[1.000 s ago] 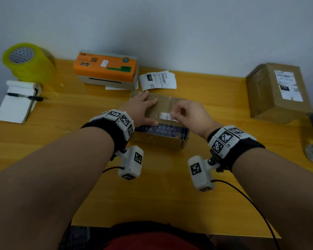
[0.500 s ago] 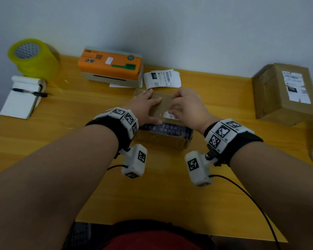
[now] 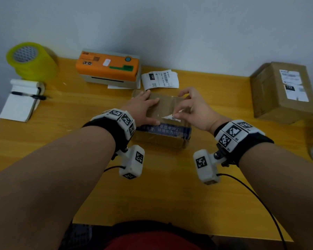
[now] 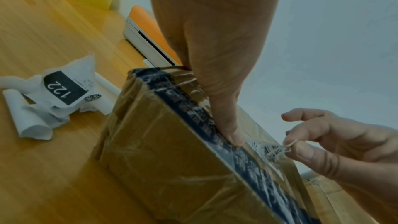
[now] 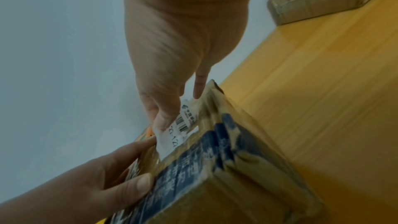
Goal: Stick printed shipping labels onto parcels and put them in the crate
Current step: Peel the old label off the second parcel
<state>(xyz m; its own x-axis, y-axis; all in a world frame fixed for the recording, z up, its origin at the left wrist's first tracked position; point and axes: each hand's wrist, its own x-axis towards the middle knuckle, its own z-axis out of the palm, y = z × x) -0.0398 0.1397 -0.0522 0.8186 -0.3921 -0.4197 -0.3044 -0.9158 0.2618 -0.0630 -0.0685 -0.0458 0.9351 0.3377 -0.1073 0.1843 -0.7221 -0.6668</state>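
1. The right hand (image 3: 197,110) pinches the near edge of a white label (image 3: 172,117) between thumb and forefinger; its other fingers are spread and lifted, curling loosely above the box.
2. In the right wrist view the label (image 5: 183,123) shows a barcode and lies partly on the top of the box (image 5: 215,168), its pinched end raised off the surface. Whether the rest is stuck down cannot be told.
3. The left hand (image 3: 143,109) lies flat on the top of the box (image 3: 163,136), fingers straight and spread, thumb along the near top edge just left of the label.
4. In the left wrist view the thumb (image 4: 228,125) presses on the blue printed tape at the box's edge, its tip almost touching the label (image 4: 267,149).
5. The box is brown cardboard wrapped in clear tape and sits on the yellow table (image 3: 61,141), between both hands in the middle.
6. Behind the box lie loose printed labels (image 3: 160,79), beside an orange label printer (image 3: 108,66).
7. At the far left stand a yellow tape roll (image 3: 31,62) and a notepad (image 3: 20,103) with a pen (image 3: 29,94) across it.
8. At the far right sits a second box (image 3: 282,92) with a label already on its top.
9. A crumpled label marked 122 (image 4: 62,91) lies on the table left of the box.
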